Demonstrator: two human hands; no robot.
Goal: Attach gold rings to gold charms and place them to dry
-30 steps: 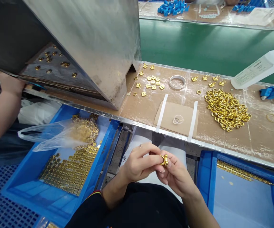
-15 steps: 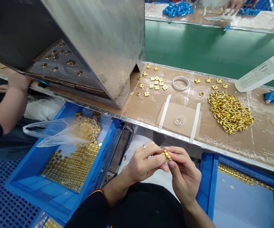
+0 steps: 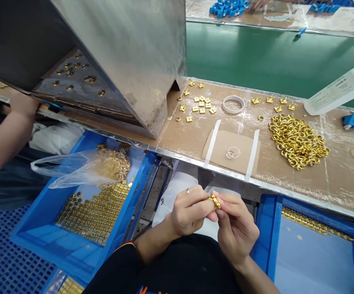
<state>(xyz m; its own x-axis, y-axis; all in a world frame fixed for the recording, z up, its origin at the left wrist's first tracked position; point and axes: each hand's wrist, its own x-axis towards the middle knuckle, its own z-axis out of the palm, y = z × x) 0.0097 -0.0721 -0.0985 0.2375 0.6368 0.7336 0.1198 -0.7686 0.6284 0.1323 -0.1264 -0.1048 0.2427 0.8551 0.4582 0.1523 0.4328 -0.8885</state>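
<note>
A small gold ring-like piece (image 3: 215, 201) is pinched between my two hands, just in front of the bench edge. My left hand (image 3: 192, 208) has its fingers closed on the piece from the left and wears a thin silver ring. From the other side, the thumb and fingers of my right hand (image 3: 236, 224) press on the same piece. My fingers hide part of it. Above my hands, a cardboard pad (image 3: 232, 153) is taped to the bench with a small clear ring on it. To the right lies a heap of gold rings (image 3: 298, 141).
Gold square pieces (image 3: 202, 104), a tape roll (image 3: 234, 105) and a tilted white bottle (image 3: 338, 90) are on the bench. A metal housing (image 3: 134, 61) stands left. Blue trays (image 3: 146, 175) of gold pieces flank me. Another person's arm (image 3: 11, 126) is at far left.
My hands stay together on the gold piece, with only a slight shift. Across the green belt, a co-worker's hand has moved left; a blue item on the belt has shifted right.
</note>
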